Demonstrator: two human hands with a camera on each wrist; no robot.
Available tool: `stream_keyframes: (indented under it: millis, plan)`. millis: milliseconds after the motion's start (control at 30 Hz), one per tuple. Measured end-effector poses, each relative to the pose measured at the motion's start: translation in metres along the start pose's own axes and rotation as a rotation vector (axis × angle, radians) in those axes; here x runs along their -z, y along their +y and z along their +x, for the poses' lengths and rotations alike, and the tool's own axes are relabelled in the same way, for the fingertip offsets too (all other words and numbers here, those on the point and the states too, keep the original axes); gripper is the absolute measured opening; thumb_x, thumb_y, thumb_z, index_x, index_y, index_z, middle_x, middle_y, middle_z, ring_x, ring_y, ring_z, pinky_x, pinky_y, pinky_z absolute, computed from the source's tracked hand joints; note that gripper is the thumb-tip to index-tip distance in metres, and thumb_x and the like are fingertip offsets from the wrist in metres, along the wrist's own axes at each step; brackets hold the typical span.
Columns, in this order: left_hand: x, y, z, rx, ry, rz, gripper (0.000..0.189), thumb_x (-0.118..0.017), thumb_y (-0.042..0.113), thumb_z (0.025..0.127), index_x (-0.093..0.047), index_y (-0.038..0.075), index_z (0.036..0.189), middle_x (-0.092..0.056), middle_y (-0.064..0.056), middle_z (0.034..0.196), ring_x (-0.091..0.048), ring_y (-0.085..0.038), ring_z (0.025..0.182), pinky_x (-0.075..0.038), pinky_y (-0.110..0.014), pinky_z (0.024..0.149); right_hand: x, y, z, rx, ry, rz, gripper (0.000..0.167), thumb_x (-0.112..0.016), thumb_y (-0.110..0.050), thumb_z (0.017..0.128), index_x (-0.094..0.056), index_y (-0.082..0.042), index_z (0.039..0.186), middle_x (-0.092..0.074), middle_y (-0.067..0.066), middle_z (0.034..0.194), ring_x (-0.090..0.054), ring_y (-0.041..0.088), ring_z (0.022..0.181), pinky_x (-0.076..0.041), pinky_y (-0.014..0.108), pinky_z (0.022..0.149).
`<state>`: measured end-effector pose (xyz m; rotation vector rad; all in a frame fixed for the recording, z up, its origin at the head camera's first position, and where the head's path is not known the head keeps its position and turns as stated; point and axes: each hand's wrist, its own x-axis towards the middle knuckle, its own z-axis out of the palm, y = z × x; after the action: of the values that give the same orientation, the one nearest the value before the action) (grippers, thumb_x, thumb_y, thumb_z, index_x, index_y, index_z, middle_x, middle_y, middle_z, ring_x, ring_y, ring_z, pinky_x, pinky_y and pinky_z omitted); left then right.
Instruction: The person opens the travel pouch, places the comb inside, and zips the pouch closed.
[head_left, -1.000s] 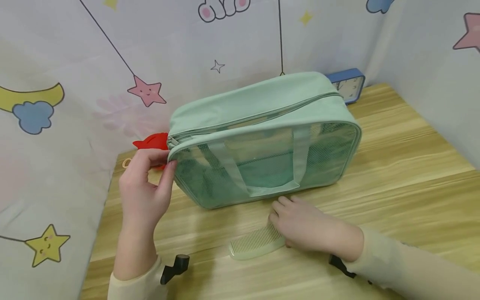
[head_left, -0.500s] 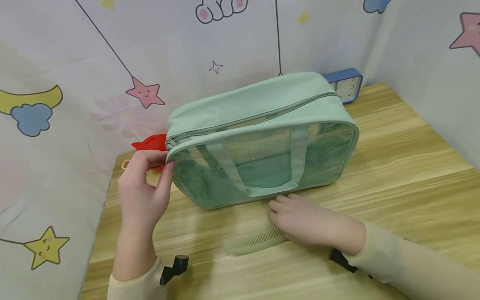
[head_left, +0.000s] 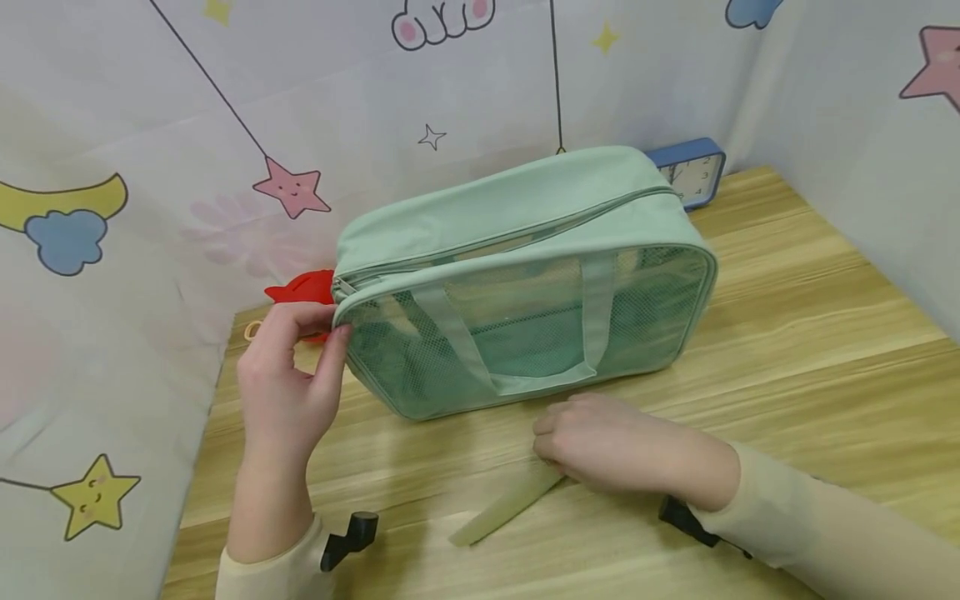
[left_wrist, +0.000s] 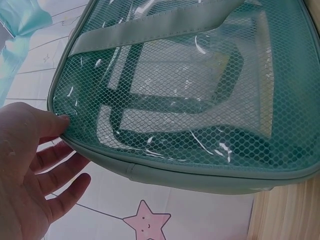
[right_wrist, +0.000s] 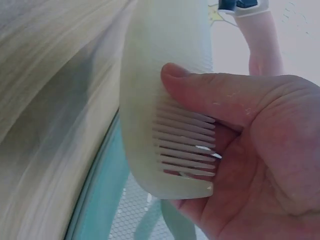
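Note:
A mint-green toiletry bag with clear mesh sides stands on the wooden table, its top zipper part open. My left hand pinches the bag's upper left corner between thumb and fingers; in the left wrist view the thumb of that hand lies on the clear panel's edge. In front of the bag, my right hand holds a pale green comb. The right wrist view shows the thumb pressed across the comb, with fingers behind its teeth. In the head view the comb appears nearly edge-on, tilted.
Behind the bag's right end stands a blue square clock. A red item sits behind its left end, partly hidden. A patterned cloth wall closes off the back and both sides of the wooden table.
My right hand has lifted and turned the comb from lying flat to nearly edge-on. The left hand keeps its pinch on the bag's corner, and the bag stays in place.

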<state>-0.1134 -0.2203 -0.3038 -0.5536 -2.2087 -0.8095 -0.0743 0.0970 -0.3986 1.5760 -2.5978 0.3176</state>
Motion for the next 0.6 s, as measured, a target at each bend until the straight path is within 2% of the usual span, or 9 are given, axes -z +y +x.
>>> stream_keyframes:
  millis: [233, 600]
  plan:
    - [0.001, 0.000, 0.000, 0.003, 0.001, 0.000, 0.018, -0.075, -0.002, 0.090, -0.070, -0.005, 0.107, -0.072, -0.015, 0.099, -0.068, -0.024, 0.088, -0.049, -0.016, 0.087, 0.012, 0.000, 0.000, 0.070, 0.104, 0.011, 0.020, -0.080, -0.015, 0.085, -0.062, -0.021, 0.078, -0.055, -0.013, 0.079, -0.049, 0.009, 0.071, -0.045, 0.024, 0.063]
    - [0.002, -0.001, 0.002, 0.005, -0.014, -0.002, 0.018, -0.074, 0.000, 0.091, -0.069, -0.003, 0.109, -0.073, -0.013, 0.101, -0.069, -0.023, 0.091, -0.049, -0.014, 0.089, 0.041, -0.004, -0.006, 0.125, 0.234, 0.144, 0.018, -0.079, -0.012, 0.089, -0.064, -0.023, 0.087, -0.056, -0.014, 0.084, -0.050, 0.006, 0.077, -0.048, 0.021, 0.069]
